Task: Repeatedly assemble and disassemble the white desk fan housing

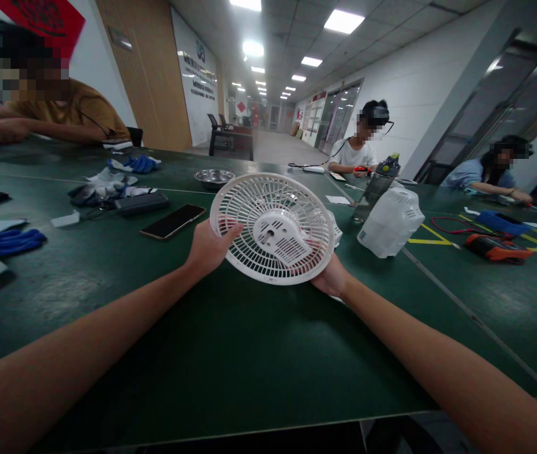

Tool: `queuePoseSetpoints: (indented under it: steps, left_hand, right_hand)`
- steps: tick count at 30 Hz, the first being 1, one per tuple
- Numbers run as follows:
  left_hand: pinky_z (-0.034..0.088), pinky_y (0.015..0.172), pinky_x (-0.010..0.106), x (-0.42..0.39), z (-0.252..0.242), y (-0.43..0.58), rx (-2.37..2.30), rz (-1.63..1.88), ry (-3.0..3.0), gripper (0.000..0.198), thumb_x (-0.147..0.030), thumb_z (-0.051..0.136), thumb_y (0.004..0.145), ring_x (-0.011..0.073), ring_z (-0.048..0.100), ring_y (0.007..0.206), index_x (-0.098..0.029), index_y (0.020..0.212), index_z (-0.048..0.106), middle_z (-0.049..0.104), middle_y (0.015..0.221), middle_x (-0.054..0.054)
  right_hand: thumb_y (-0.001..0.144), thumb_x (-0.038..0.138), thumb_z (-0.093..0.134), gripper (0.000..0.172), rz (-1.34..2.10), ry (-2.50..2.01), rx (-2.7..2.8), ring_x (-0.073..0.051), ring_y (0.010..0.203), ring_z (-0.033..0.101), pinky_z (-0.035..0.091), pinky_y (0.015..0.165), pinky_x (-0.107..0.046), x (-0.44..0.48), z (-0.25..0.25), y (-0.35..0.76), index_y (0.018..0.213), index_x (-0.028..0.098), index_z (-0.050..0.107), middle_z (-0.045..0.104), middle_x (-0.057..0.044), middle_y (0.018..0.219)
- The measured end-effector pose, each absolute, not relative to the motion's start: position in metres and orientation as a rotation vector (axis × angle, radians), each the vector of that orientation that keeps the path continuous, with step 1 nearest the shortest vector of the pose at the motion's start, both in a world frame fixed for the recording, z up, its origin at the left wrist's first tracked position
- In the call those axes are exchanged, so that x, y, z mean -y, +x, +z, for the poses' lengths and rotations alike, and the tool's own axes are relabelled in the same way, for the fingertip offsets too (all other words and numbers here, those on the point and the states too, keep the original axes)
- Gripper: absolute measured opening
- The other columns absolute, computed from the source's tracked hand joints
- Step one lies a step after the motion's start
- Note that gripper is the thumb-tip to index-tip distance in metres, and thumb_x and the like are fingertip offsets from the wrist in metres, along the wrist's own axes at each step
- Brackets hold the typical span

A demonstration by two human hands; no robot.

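Between my two hands a round white fan grille [281, 268] is held up, tilted above the green table [249, 359]. A motor housing with slots and small holes sits at its centre. My left hand [209, 246] closes on the left rim, its thumb lying over the bars. At the lower right, my right hand [330, 275] grips the rim from behind, and its fingers show partly through the bars. A white plastic part, mostly hidden, lies behind the grille's right edge. Just left of my left hand is a black phone [173, 222].
A metal bowl [214, 178] stands behind the grille. To the right are a translucent white container [391, 222], a dark water bottle [376, 189] and an orange multimeter [498, 248]. Blue gloves [9, 242] and a dark case [141, 203] lie left. Several people sit around the table.
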State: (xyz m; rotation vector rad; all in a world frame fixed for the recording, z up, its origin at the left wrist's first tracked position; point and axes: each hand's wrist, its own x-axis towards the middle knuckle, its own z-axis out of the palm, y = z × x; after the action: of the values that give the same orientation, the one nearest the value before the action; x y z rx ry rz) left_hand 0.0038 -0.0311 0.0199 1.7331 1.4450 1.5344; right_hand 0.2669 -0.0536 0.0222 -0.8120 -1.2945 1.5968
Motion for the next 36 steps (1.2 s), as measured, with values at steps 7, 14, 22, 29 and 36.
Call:
queuePoseSetpoints:
  steps: [7,14,22,29,36]
  left_hand:
    - [0.055,0.062,0.03,0.014,0.007,-0.002,-1.189,1.27,1.503,0.046,-0.058,0.052,0.095,0.0206,0.067,0.079,-0.016,0.101,0.067,0.071,0.098,0.01]
    - [0.057,0.069,0.036,0.012,0.009,-0.006,-0.929,1.15,1.068,0.07,-0.076,0.038,0.092,0.0275,0.072,0.083,-0.014,0.095,0.072,0.076,0.09,0.016]
    - [0.061,0.08,0.032,0.008,0.008,-0.007,-0.928,1.032,0.975,0.019,-0.02,0.064,0.091,0.0214,0.075,0.085,-0.01,0.102,0.075,0.078,0.099,0.016]
    - [0.06,0.069,0.025,0.006,0.009,-0.005,-1.009,1.018,0.97,0.011,-0.017,0.068,0.09,0.0158,0.073,0.074,-0.01,0.09,0.077,0.077,0.089,0.012]
    - [0.059,0.067,0.023,0.011,0.013,0.0,-1.045,1.053,0.953,0.011,-0.014,0.067,0.091,0.0142,0.072,0.071,-0.009,0.087,0.076,0.077,0.085,0.01]
  right_hand:
    - [0.085,0.06,0.062,0.043,1.019,-0.942,1.366,-0.027,0.103,0.068,0.056,0.086,-0.044,0.03,0.017,0.291,0.115,0.029,0.064,0.072,-0.002,0.11]
    - [0.085,0.056,0.066,0.057,0.657,-1.09,1.694,-0.024,0.09,0.066,0.053,0.082,-0.041,0.031,0.022,0.306,0.131,0.023,0.058,0.07,-0.005,0.104]
    - [0.082,0.059,0.072,0.069,0.355,-1.081,2.151,-0.033,0.108,0.064,0.052,0.094,-0.052,0.042,0.026,0.305,0.139,0.025,0.055,0.064,-0.014,0.13]
    - [0.084,0.056,0.071,0.065,0.35,-1.032,2.222,-0.031,0.104,0.064,0.052,0.093,-0.05,0.04,0.032,0.309,0.14,0.026,0.054,0.066,-0.012,0.124]
    - [0.084,0.04,0.067,0.051,-0.065,-1.22,1.866,-0.031,0.11,0.06,0.047,0.1,-0.048,0.013,0.03,0.338,0.13,0.021,0.058,0.062,-0.013,0.124]
